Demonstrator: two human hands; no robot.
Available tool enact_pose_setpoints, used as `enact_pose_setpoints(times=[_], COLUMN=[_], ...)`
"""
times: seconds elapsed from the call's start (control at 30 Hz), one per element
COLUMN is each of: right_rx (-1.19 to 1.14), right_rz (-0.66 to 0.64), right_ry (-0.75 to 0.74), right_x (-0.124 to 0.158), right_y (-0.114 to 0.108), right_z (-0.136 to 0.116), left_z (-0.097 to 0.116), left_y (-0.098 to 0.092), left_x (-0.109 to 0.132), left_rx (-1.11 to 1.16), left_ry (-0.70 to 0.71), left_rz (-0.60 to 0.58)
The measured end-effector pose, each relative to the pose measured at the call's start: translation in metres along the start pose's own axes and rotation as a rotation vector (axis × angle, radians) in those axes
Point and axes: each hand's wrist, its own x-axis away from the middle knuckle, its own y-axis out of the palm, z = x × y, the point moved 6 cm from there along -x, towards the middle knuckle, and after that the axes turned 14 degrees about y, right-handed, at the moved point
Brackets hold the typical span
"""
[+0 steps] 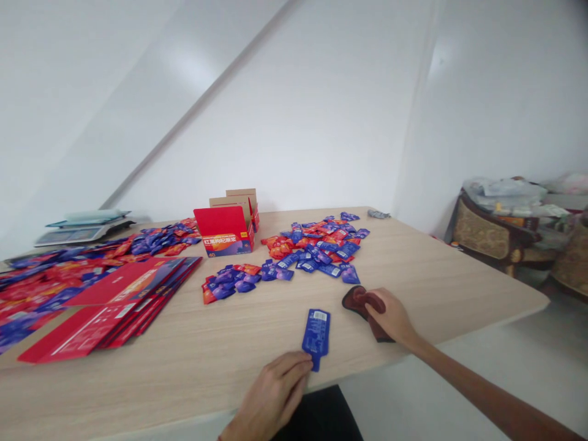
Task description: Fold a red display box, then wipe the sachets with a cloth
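Nearest the camera, the left hand [271, 398] pinched the near end of a blue packet [316, 331] that lay flat on the wooden table [436, 269]. To the right, the right hand [390, 315] gripped a dark red packet [356, 298] resting on the tabletop. Farther off lay a pile of blue and red packets [316, 245], with an open red box [225, 229] just left of it. Flat red cartons [114, 303] were stacked at the left, and a scale [85, 226] stood at the far left.
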Motion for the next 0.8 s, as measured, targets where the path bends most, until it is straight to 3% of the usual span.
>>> enact_pose_setpoints(times=[0.2,0.47,0.8], right_rx=[0.0,0.0,-0.032], right_rz=[0.017,-0.001,0.007], right_ry=[0.012,0.012,0.013], right_x=[0.001,0.002,0.002], right_y=[0.005,0.003,0.001], right_z=[0.004,0.001,-0.001], left_z=[0.002,-0.007,-0.016], left_y=[-0.001,0.029,0.03], left_x=[-0.023,-0.068,-0.071], left_rx=[-0.169,-0.395,-0.444], left_ry=[-0.217,-0.548,-0.593], left_rz=[0.045,-0.204,-0.248])
